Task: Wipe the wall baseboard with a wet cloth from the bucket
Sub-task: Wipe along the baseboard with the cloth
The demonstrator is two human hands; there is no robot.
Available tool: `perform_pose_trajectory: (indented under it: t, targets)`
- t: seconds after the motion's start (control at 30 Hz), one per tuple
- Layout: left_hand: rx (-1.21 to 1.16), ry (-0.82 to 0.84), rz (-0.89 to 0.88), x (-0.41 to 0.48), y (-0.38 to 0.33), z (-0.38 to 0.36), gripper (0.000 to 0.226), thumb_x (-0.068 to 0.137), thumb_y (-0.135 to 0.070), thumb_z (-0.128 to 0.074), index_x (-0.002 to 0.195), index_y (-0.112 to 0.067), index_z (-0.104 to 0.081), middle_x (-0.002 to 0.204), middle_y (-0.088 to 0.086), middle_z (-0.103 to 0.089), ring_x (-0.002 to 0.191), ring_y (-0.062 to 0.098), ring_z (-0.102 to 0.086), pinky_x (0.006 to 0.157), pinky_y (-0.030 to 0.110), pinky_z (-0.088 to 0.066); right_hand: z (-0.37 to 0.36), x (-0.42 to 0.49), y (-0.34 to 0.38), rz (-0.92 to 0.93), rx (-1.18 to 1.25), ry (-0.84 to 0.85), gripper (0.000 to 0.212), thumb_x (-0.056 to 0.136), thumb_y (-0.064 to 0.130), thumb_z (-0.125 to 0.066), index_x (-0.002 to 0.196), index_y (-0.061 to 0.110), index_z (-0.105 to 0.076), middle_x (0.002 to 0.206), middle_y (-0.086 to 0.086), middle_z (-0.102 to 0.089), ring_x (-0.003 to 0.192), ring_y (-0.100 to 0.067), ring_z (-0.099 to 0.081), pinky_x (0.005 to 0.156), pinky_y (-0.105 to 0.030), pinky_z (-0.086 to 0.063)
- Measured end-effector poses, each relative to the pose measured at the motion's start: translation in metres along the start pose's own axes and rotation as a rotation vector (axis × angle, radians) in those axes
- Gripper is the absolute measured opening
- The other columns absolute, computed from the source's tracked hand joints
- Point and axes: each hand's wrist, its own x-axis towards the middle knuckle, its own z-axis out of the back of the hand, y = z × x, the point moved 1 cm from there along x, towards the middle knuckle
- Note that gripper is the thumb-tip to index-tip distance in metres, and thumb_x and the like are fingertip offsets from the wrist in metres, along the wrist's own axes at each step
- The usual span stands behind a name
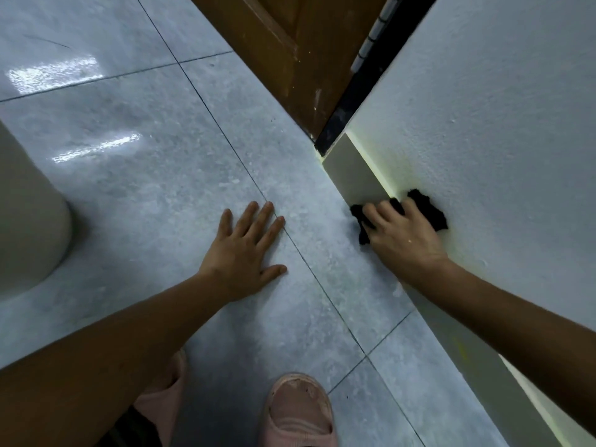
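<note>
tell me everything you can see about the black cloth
The black cloth is a small, crumpled rag with ragged edges, soft fabric by its look. Whether it is wet cannot be told. It is pressed against the pale baseboard, its upper edge lapping onto the white wall. The right hand lies flat over its middle, fingers spread, so only its two ends show, one beside the fingertips and one past the knuckles.

Right hand (403, 240) presses black cloth (429, 209) against baseboard (358, 174); left hand (245, 253) flat on floor (129, 130).
</note>
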Motion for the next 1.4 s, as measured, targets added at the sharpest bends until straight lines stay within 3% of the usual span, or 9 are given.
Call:
perform_pose_trajectory:
  t: [0.07, 0.2, 0.43, 0.63, 0.87, 0.97, 1.1, 1.23, 1.4]
  targets:
    - [0.005, -0.002, 0.000, 0.000, 0.000, 0.000, 0.089, 0.069, -0.072, 0.013, 0.143, -0.024, 0.026, 0.153, 0.004, 0.030, 0.144, 0.029, 0.022, 0.115, 0.054, 0.008, 0.019, 0.014, -0.015, -0.010, 0.061, -0.043, 0.016, 0.072, 0.030, -0.068, 0.083, 0.024, -0.076, 0.101, 0.001, -0.061, 0.094, -0.023, -0.052, 0.076, -0.037, -0.037]
    - [0.023, 0.014, 0.007, 0.001, -0.001, 0.000, 0.089, 0.072, -0.072, 0.011, 0.145, -0.024, 0.024, 0.157, 0.006, 0.025, 0.144, 0.029, 0.021, 0.116, 0.055, 0.006, 0.048, 0.073, -0.027, -0.112, 0.153, -0.089, 0.028, 0.094, 0.017, -0.046, 0.114, 0.012, -0.064, 0.126, -0.008, -0.045, 0.114, -0.029, -0.042, 0.077, -0.037, -0.035]
    - [0.019, 0.016, 0.017, -0.001, -0.003, 0.001, 0.089, 0.070, -0.071, 0.012, 0.144, -0.024, 0.025, 0.158, 0.006, 0.022, 0.145, 0.029, 0.018, 0.115, 0.055, 0.006, 0.022, 0.061, 0.010, -0.004, -0.122, -0.010, 0.040, 0.096, 0.032, -0.041, 0.133, 0.020, -0.050, 0.127, -0.007, -0.032, 0.114, -0.025, -0.031, 0.084, -0.032, -0.032]
    - [0.026, 0.035, 0.016, -0.001, -0.003, 0.006, 0.084, 0.086, -0.069, -0.013, 0.147, -0.023, 0.020, 0.158, 0.007, 0.023, 0.145, 0.029, 0.019, 0.116, 0.055, 0.005, 0.008, -0.002, 0.012, 0.023, -0.084, 0.104, 0.036, 0.093, 0.024, -0.050, 0.128, 0.018, -0.056, 0.125, -0.006, -0.031, 0.111, -0.025, -0.034, 0.079, -0.034, -0.032]
    - [0.037, 0.053, 0.018, 0.000, -0.004, 0.007, 0.084, 0.086, -0.069, -0.013, 0.147, -0.022, 0.021, 0.157, 0.007, 0.024, 0.145, 0.029, 0.020, 0.116, 0.055, 0.004, 0.056, 0.084, -0.025, -0.150, 0.021, -0.054, 0.032, 0.094, 0.024, -0.049, 0.122, 0.016, -0.061, 0.127, -0.007, -0.041, 0.113, -0.027, -0.040, 0.090, -0.036, -0.033]
    - [0.049, 0.046, 0.025, 0.000, -0.005, 0.007, 0.084, 0.086, -0.069, -0.013, 0.147, -0.022, 0.020, 0.158, 0.007, 0.023, 0.145, 0.029, 0.018, 0.116, 0.055, 0.001, 0.053, 0.106, -0.016, -0.135, 0.013, -0.044, 0.032, 0.097, 0.024, -0.045, 0.125, 0.017, -0.059, 0.119, -0.006, -0.043, 0.108, -0.025, -0.042, 0.080, -0.035, -0.032]
    - [0.061, 0.051, 0.023, -0.001, -0.005, 0.006, 0.084, 0.086, -0.070, -0.011, 0.146, -0.022, 0.022, 0.157, 0.008, 0.024, 0.145, 0.030, 0.019, 0.116, 0.055, 0.002, 0.022, 0.079, 0.006, -0.051, 0.020, -0.034, 0.029, 0.096, 0.025, -0.045, 0.118, 0.022, -0.063, 0.116, -0.002, -0.048, 0.103, -0.023, -0.047, 0.073, -0.036, -0.025]
    - [0.053, 0.062, 0.020, 0.000, -0.004, 0.007, 0.084, 0.086, -0.069, -0.013, 0.147, -0.022, 0.021, 0.157, 0.008, 0.024, 0.145, 0.030, 0.019, 0.116, 0.055, 0.002, 0.001, 0.024, 0.020, -0.037, 0.037, -0.002, 0.021, 0.086, 0.029, -0.056, 0.098, 0.026, -0.073, 0.104, 0.004, -0.058, 0.087, -0.017, -0.055, 0.069, -0.029, -0.036]
    - [0.044, 0.078, 0.025, 0.000, -0.005, 0.009, 0.084, 0.087, -0.069, -0.016, 0.147, -0.022, 0.020, 0.157, 0.007, 0.024, 0.145, 0.029, 0.020, 0.116, 0.055, 0.002, 0.016, 0.014, 0.002, -0.040, 0.005, 0.057, 0.023, 0.093, 0.018, -0.049, 0.105, 0.018, -0.069, 0.109, -0.004, -0.052, 0.094, -0.023, -0.052, 0.078, -0.032, -0.038]
